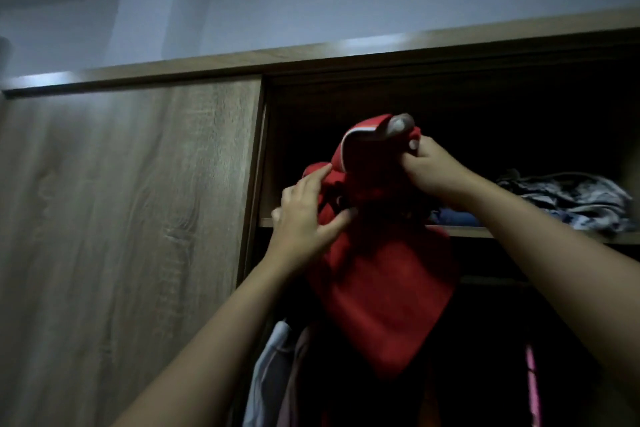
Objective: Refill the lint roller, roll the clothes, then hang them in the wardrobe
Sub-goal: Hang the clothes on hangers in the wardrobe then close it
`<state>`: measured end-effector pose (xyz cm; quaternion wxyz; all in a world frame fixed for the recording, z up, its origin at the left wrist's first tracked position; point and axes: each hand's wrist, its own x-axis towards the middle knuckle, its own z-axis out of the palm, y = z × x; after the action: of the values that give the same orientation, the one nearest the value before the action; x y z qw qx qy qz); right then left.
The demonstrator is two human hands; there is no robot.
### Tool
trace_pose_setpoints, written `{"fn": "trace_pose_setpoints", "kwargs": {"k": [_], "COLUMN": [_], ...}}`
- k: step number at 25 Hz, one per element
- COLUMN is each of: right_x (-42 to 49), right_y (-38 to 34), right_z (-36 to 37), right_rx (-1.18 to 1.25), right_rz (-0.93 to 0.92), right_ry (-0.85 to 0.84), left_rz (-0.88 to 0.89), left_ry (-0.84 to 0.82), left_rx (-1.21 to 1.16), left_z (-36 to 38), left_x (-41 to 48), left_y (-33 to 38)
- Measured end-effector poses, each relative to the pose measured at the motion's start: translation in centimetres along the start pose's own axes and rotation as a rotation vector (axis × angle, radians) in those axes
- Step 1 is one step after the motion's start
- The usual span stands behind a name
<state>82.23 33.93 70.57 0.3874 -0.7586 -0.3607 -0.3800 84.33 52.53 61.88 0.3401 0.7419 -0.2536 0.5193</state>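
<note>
Wood-grain wardrobe (138, 218), centre frame: right hand (433, 168) pinches red garment (381, 288) at white-trimmed collar; left hand (304, 215), fingers spread, touches soft fabric.

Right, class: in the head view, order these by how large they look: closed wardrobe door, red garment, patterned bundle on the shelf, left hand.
1. closed wardrobe door
2. red garment
3. patterned bundle and left hand look about alike; the hand is nearer the camera, so they stay unranked.

- A home bedroom, dimly lit.
- Tall wood-grain wardrobe (131, 218) with a sliding door.
- Folded patterned clothes (568, 201) on its inner shelf (485, 231); garments (273, 374) hanging below.
</note>
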Motion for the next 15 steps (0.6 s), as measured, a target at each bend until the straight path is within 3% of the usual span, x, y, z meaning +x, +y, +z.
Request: {"fn": "trace_pose_setpoints", "kwargs": {"k": [4, 7, 9, 12, 15], "right_x": [-3.2, -5.2, -7.3, -10.9, -14.0], "right_y": [-5.9, -8.7, -8.8, -8.1, -7.8], "right_z": [-3.8, -4.7, -4.2, -3.9, -4.2], "right_rx": [0.120, 0.101, 0.076, 0.103, 0.166], "right_rz": [0.045, 0.081, 0.144, 0.231, 0.302], "right_ry": [0.068, 0.037, -0.041, -0.061, -0.089], "left_rz": [0.172, 0.191, 0.220, 0.116, -0.062], "left_ry": [0.169, 0.019, -0.017, 0.037, -0.129], "left_rx": [-0.309, -0.468, -0.392, -0.242, -0.417], "left_z": [-2.4, -4.5, -5.0, -5.3, -6.2], "left_x": [-0.2, 0.2, -0.1, -1.4, -3.0], "left_y": [5.6, 9.9, 11.6, 12.7, 13.3]}}
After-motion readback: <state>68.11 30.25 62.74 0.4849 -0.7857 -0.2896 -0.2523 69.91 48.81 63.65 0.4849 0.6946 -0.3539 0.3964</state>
